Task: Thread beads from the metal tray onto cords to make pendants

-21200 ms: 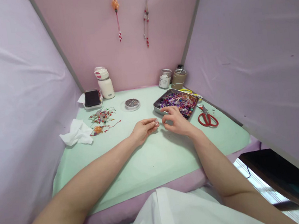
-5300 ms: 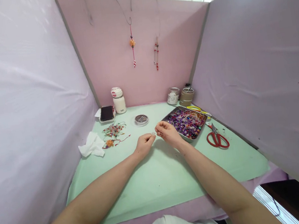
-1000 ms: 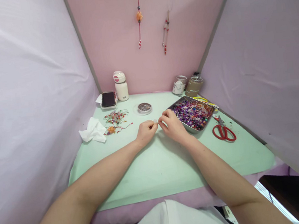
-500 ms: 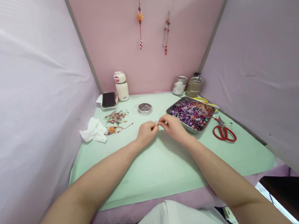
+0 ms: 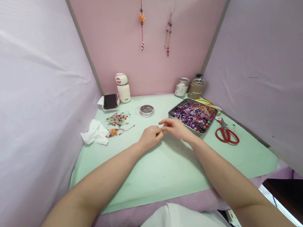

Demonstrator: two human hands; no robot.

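Note:
My left hand (image 5: 151, 137) is closed in a pinch above the middle of the green tabletop (image 5: 148, 177). Whatever lies between its fingers is hidden or too small to name. Touching its fingertips from the right is my right hand (image 5: 176, 129), index finger stretched out and apart from the thumb, with nothing visible in it. Close behind my right hand stands a metal tray (image 5: 170, 113) of purple, red and dark beads (image 5: 193, 117) with tangled thread. Beyond my hands sits a small round clear box (image 5: 147, 110) with tiny dark contents.
Red-handled scissors (image 5: 227, 136) lie right of the tray, yellow-handled pliers (image 5: 203, 101) behind it. On the left are a crumpled tissue (image 5: 95, 132), beaded strings (image 5: 117, 120) and an orange bead ornament (image 5: 113, 132). A white bottle (image 5: 123, 89) and jars (image 5: 197, 88) stand behind.
My right index finger has lifted away from the thumb. Both hands have shifted slightly toward me, and the small pale bit seen between the fingertips is now out of sight.

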